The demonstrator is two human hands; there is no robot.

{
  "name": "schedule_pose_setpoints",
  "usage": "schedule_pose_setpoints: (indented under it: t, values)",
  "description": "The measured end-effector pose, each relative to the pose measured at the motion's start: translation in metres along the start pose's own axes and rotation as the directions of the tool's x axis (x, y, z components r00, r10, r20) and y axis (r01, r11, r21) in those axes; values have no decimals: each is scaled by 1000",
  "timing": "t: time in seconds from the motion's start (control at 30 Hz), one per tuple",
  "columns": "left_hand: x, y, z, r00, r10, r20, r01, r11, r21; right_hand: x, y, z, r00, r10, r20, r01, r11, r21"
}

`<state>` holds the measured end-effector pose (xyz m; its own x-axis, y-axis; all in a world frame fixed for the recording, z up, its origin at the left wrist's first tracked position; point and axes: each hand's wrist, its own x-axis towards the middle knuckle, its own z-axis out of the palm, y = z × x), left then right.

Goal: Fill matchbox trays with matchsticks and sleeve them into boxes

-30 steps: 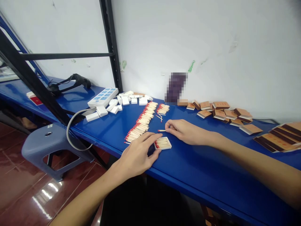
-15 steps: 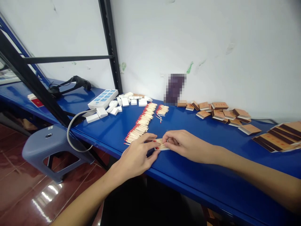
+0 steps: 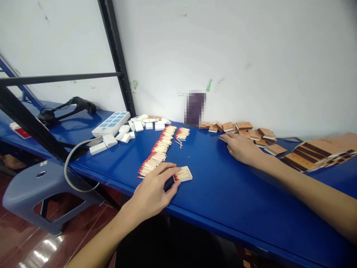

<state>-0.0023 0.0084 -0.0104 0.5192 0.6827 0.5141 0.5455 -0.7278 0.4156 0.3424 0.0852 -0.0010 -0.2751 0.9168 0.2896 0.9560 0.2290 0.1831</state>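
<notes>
On the blue table (image 3: 223, 186) lies a white matchbox tray (image 3: 183, 174) filled with red-tipped matches. My left hand (image 3: 154, 190) pinches the tray's left end between thumb and fingers. My right hand (image 3: 241, 149) is stretched to the back right, fingers flat, with its fingertips on a brown matchbox sleeve (image 3: 223, 138) at the near edge of a scatter of brown sleeves (image 3: 252, 132). A long row of loose matches (image 3: 157, 152) runs diagonally just left of the tray, and a small heap of matches (image 3: 183, 133) lies beyond it.
Several empty white trays (image 3: 139, 124) and a white power strip (image 3: 111, 123) with a grey cable lie at the back left. Stacked flat sleeves (image 3: 320, 152) sit at the right. A black frame post (image 3: 114, 56) rises behind. A grey plastic stool (image 3: 41, 186) stands on the floor at left.
My right hand has left the tray and reached to the back right, onto the brown sleeves. My left hand stays on the tray. The view has shifted right.
</notes>
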Motion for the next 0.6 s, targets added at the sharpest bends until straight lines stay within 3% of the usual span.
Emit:
schedule_pose_setpoints:
  t: [0.1,0.2,0.27,0.43,0.6]
  values:
    - [0,0,-1,1000,-1,5,1,1000,10,-23,-33,-17,981,-189,-50,194,972,129]
    - [0,0,-1,1000,-12,8,12,1000,7,-50,-78,-39,916,-381,-126,402,859,316]
    - [-1,-1,-1,999,-32,10,32,999,-6,-61,-98,-47,862,-474,-182,508,798,325]
    - [-1,-4,0,998,-55,23,56,998,-16,-57,-94,-39,800,-397,-449,533,813,232]
    - [-1,-3,-2,1000,-8,8,8,1000,12,-53,-85,-29,803,-418,-425,558,778,290]
